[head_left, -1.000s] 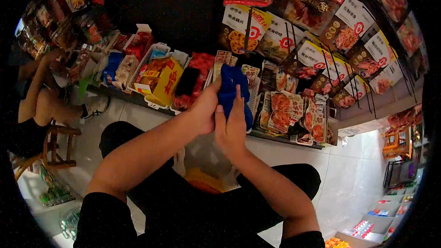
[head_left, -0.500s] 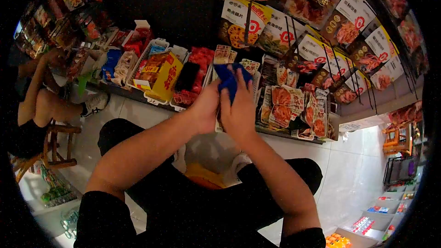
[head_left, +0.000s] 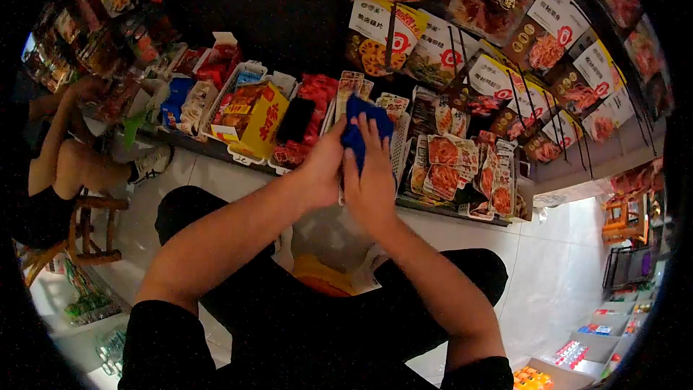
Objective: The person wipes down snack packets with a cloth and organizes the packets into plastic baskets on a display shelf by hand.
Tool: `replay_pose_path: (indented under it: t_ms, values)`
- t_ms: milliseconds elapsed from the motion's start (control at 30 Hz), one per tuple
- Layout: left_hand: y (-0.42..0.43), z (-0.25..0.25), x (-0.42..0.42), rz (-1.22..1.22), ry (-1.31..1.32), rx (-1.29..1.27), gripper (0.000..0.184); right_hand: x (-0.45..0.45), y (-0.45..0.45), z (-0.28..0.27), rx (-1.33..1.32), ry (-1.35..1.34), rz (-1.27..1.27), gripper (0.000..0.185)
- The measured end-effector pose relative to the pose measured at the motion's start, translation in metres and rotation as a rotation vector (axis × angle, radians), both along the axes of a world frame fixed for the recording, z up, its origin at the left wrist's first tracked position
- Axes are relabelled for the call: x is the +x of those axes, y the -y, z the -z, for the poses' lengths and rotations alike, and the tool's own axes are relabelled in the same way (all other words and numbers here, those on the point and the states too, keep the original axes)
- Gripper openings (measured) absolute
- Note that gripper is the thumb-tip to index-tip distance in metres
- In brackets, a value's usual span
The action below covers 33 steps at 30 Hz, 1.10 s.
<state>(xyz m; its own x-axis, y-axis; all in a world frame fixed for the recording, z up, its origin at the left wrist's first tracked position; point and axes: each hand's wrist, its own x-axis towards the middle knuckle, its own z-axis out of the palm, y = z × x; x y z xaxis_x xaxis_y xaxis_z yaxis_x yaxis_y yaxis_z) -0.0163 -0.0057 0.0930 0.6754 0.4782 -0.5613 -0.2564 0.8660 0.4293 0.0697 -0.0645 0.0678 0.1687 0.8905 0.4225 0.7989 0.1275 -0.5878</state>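
Note:
A crumpled blue cloth (head_left: pixel 372 114) is bunched between my two hands above a white basket (head_left: pixel 401 146) of small snack packets. My right hand (head_left: pixel 369 188) lies over the near side of the cloth, its fingers pressing it. At the cloth's left edge my left hand (head_left: pixel 323 165) is closed around it, most of its fingers hidden behind. Whether something else is inside the cloth cannot be seen. Small packets (head_left: pixel 352 88) stick up just beyond the cloth.
To the right stands a basket of red-orange snack packets (head_left: pixel 447 162). On the left are a yellow box (head_left: pixel 256 119), a black phone-like object (head_left: pixel 294 120) and red packets (head_left: pixel 317 105). Large hanging bags (head_left: pixel 382 36) line the back. Another person (head_left: pixel 65 152) sits at far left.
My right hand has shifted slightly left and its fingers have slid over the cloth. The cloth has changed shape, its left corner drawn in. My left hand stays nearly in place.

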Motion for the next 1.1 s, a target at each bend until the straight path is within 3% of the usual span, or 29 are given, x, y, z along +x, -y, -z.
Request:
replay_pose_path:
  t_ms: [33, 167, 233, 333, 433, 533, 600, 767, 833, 967, 1000, 1100]
  values:
    - [0.003, -0.001, 0.002, -0.020, 0.004, 0.006, 0.048, 0.009, -0.008, -0.005, -0.010, 0.054, -0.015, 0.047]
    - [0.005, 0.012, 0.003, 0.050, -0.048, 0.074, 0.051, 0.016, -0.014, -0.008, -0.179, -0.201, 0.094, 0.049]
    - [0.005, -0.012, -0.003, 0.077, -0.120, 0.114, 0.055, 0.002, -0.003, -0.009, -0.138, -0.132, 0.072, 0.051]
    - [-0.004, 0.002, -0.003, 0.024, 0.011, 0.022, 0.055, -0.010, 0.002, -0.002, -0.050, -0.123, 0.044, 0.052]
    - [-0.004, 0.013, 0.000, -0.007, 0.045, 0.127, 0.055, 0.007, -0.009, -0.010, -0.109, -0.070, 0.034, 0.051]
    - [0.002, 0.003, 0.003, 0.002, -0.173, 0.196, 0.054, 0.013, -0.017, -0.006, -0.153, -0.248, 0.145, 0.050]
    - [-0.002, 0.005, 0.007, -0.012, -0.072, 0.186, 0.056, 0.004, -0.007, 0.002, -0.097, -0.271, 0.134, 0.052]
    - [-0.013, 0.009, 0.003, -0.010, 0.038, 0.037, 0.065, -0.009, -0.001, -0.001, 0.020, -0.147, 0.053, 0.052]
    - [-0.004, 0.000, 0.006, 0.015, -0.074, 0.142, 0.065, 0.012, -0.015, -0.006, 0.032, -0.104, 0.085, 0.051]
    - [0.001, -0.011, 0.006, 0.134, -0.065, 0.038, 0.063, 0.025, -0.017, -0.014, -0.278, -0.439, 0.191, 0.047]
    - [-0.001, -0.005, 0.008, 0.052, -0.143, 0.196, 0.061, 0.019, -0.012, -0.029, -0.354, -0.519, 0.203, 0.048]
    - [-0.001, -0.003, 0.008, 0.041, -0.004, 0.240, 0.060, -0.001, -0.005, 0.001, -0.012, -0.185, 0.199, 0.049]
